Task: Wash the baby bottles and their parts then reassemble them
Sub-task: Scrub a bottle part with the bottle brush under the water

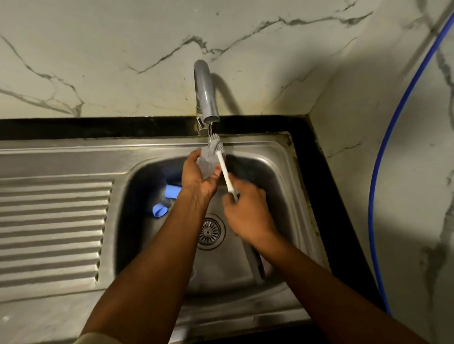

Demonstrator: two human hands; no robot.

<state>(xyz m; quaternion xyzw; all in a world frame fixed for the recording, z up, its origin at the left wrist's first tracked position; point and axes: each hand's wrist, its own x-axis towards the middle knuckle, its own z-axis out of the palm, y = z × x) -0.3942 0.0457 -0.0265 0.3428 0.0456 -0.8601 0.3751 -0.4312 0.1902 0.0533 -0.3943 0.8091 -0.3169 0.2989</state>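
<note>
While water trickles from the faucet (pixel 206 94), left hand (pixel 196 178) grips the clear bottle (pixel 206 163) right under its spout to rinse. Right hand (pixel 246 212) grips the brush (pixel 224 172), bristles at the bottle's top. 2 blue parts (pixel 172 191) lie below-left of the faucet.

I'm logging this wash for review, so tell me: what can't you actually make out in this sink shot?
Head view, clear piece in the left hand: blurred, fingers cover it; bottle or part unclear.
Head view, blue parts in the sink: left forearm hides their right side.
Head view, brush: handle end buried in the right hand.
</note>
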